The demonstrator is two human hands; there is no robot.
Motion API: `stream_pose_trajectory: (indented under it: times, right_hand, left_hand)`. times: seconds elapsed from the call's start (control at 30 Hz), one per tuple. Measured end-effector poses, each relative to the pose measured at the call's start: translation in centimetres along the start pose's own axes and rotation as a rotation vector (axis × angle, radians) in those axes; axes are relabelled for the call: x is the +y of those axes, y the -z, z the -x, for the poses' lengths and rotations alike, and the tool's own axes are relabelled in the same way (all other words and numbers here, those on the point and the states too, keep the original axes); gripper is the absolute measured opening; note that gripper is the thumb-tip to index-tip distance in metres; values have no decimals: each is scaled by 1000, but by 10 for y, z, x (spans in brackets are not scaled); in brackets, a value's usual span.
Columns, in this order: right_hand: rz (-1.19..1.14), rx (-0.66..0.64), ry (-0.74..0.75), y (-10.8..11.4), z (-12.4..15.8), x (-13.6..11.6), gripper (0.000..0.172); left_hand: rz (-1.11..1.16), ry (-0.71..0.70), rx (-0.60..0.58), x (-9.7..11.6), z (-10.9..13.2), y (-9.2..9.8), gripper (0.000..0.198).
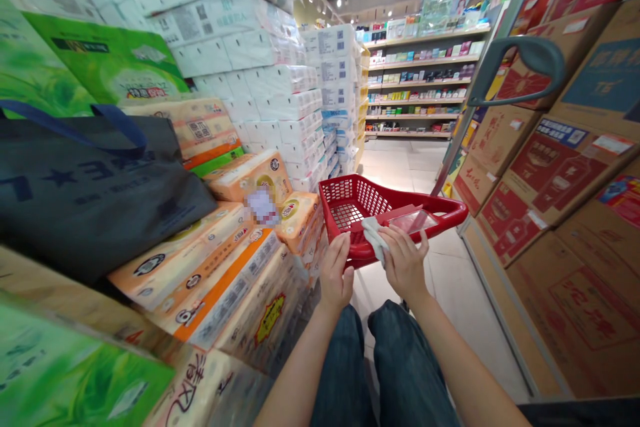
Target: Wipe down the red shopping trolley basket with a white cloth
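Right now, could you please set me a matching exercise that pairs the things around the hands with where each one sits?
Things:
1. white cloth
2. clear plastic packet
3. dark tote bag
4. brown cardboard cartons

Places:
A. stacked along the right of the aisle
B. between the left hand and right hand
C. at the near rim of the red basket
D. on wrapped paper packs at left

Pairs: 1-B; 2-C; 3-D; 4-A

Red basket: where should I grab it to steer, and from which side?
Grip the thick rounded rim of the red basket on the side nearest you, coming from above and curling the fingers under. It runs like a bar just beyond your right hand, and is sturdier than the thin mesh walls.
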State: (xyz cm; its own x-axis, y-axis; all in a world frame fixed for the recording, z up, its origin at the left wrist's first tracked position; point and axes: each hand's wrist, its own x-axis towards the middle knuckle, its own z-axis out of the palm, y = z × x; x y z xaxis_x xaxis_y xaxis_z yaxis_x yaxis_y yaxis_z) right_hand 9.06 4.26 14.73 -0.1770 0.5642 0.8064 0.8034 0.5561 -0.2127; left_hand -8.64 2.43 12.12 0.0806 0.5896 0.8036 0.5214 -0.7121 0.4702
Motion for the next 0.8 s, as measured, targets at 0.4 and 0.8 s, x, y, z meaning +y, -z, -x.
stream_pose_trajectory:
  times: [0.4, 0.8]
  right_hand:
    - [-45, -82, 18, -15, -1, -52, 35]
    - [-29, 46, -106, -12, 3, -37, 34]
  left_hand:
    - [-17, 11, 32, -5, 6, -2, 57]
    - [-19, 4, 42, 5, 2, -7, 57]
